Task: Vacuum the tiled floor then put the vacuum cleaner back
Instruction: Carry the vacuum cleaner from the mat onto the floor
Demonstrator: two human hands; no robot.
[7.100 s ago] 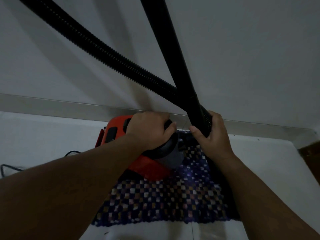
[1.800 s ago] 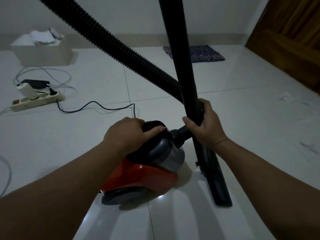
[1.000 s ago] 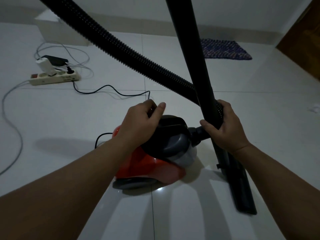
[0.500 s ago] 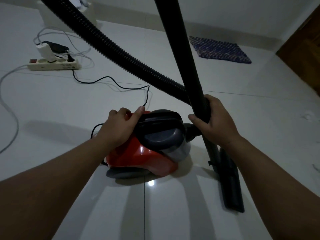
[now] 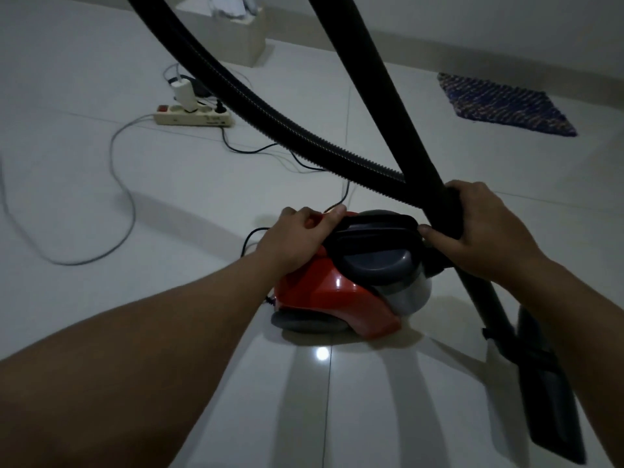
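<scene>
Vacuum cleaner [image 5: 341, 298], red body with dark grey lid, standing on white tiled floor [image 5: 101, 197] directly beneath both hands. Ribbed hose [image 5: 277, 113] rising up and away to the left from beside right hand; rigid wand [image 5: 381, 82] crossing over it, gripped low down, with floor nozzle [image 5: 550, 390] resting on tiles below and right of that hand. Blue woven mat [image 5: 503, 103] lying well beyond right hand. Cardboard box [image 5: 236, 32] far beyond left hand, against wall. Power strip [image 5: 194, 119] ahead of left hand, cables trailing. Left hand [image 5: 297, 238] curled loosely on rear of body, thumb touching black handle [image 5: 374, 228]. Right hand [image 5: 479, 228] closed around wand.
</scene>
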